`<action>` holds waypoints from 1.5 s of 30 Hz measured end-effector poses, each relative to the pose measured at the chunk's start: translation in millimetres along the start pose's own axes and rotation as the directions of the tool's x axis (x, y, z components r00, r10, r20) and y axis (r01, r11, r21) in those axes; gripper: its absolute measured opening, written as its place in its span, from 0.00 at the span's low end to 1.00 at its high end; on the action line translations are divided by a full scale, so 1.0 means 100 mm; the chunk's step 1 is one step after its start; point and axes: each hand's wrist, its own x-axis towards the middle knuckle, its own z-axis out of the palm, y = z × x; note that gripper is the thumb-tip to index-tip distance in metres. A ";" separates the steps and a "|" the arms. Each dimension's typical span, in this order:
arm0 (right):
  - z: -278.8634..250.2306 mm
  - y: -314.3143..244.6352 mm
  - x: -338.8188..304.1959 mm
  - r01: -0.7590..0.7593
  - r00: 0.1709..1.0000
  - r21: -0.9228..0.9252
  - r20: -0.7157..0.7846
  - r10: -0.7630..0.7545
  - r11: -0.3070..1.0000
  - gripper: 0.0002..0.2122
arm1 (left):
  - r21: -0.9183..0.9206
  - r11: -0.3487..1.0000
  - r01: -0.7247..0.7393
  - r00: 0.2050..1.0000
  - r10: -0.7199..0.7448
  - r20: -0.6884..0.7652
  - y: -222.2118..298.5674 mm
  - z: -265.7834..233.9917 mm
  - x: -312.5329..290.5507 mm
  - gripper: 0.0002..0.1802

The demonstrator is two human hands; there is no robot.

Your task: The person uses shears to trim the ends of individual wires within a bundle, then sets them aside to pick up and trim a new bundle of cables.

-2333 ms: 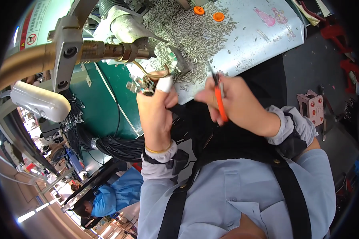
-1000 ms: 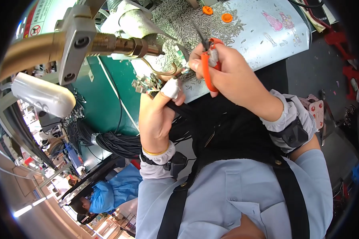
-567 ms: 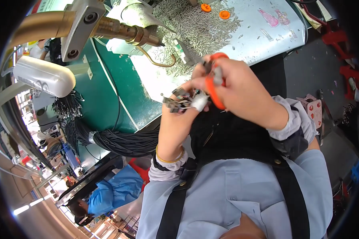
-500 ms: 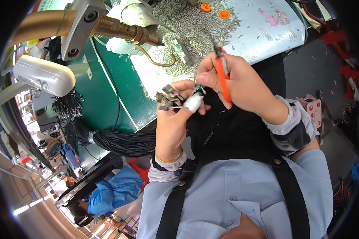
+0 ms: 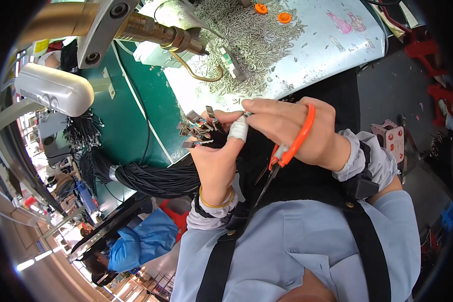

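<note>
Several cable ends with flat metal plugs and small coloured wires (image 5: pixel 197 128) fan out from my left hand (image 5: pixel 215 163), which is closed round them. White tape (image 5: pixel 238 129) wraps the left thumb. My right hand (image 5: pixel 324 143) keeps orange-handled scissors (image 5: pixel 302 135) hooked on its fingers, the dark blades pointing down toward my apron. The right fingertips meet a wire end beside the taped thumb; exactly what they pinch is too small to make out.
A heap of small metal pieces (image 5: pixel 256 48) covers much of the pale work surface (image 5: pixel 332 50), with two orange caps beyond. A machine with a brass-coloured tube (image 5: pixel 153 32) overhangs the left. Bundled black cables (image 5: pixel 156 178) lie on the green table (image 5: pixel 158 121). Another person in blue (image 5: pixel 143 239) sits lower left.
The scissors have swung from upright to blades-down in my right hand. The right fingertips have come to the left thumb, and the metal plugs have spread out more.
</note>
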 end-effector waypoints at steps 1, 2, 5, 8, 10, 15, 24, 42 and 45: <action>0.06 0.03 -0.03 -0.060 0.998 0.086 -0.007 0.061 0.995 0.10 | 0.041 0.999 -0.026 1.000 0.026 0.003 0.00 0.00 0.00 0.11; 0.11 0.06 -0.06 -0.118 0.993 0.171 -0.009 0.121 0.978 0.11 | 0.040 0.999 -0.026 1.000 0.026 0.003 0.01 0.00 0.01 0.11; 0.13 0.12 -0.07 -0.152 0.988 0.247 -0.001 0.157 0.957 0.11 | -0.337 0.919 0.206 0.976 -0.165 0.144 0.07 -0.03 0.03 0.11; 0.11 0.13 -0.05 -0.108 0.994 0.229 0.007 0.109 0.967 0.11 | -0.411 0.853 0.321 0.937 -0.224 0.267 0.03 -0.11 0.08 0.11; 0.10 0.10 -0.02 -0.128 0.991 0.263 0.011 0.130 0.956 0.11 | -0.441 0.814 0.379 0.912 -0.247 0.328 0.03 -0.13 0.08 0.11; 0.12 0.07 -0.02 -0.066 0.994 0.135 -0.082 0.077 0.989 0.10 | -0.436 0.800 0.412 0.897 -0.272 0.348 0.04 -0.12 0.06 0.10; 0.14 0.03 -0.10 -0.240 0.969 0.377 0.031 0.247 0.895 0.11 | -0.317 0.911 0.265 0.958 -0.211 0.194 0.08 -0.04 -0.03 0.10; -0.05 -0.12 -0.06 -0.600 0.739 0.102 0.452 0.500 0.794 0.15 | -0.097 0.993 -0.065 0.998 0.065 -0.003 0.05 0.00 -0.07 0.11; 0.04 -0.10 -0.12 -0.609 0.753 0.160 0.423 0.503 0.777 0.14 | 0.073 0.990 -0.118 0.993 0.119 -0.013 0.05 0.01 -0.04 0.08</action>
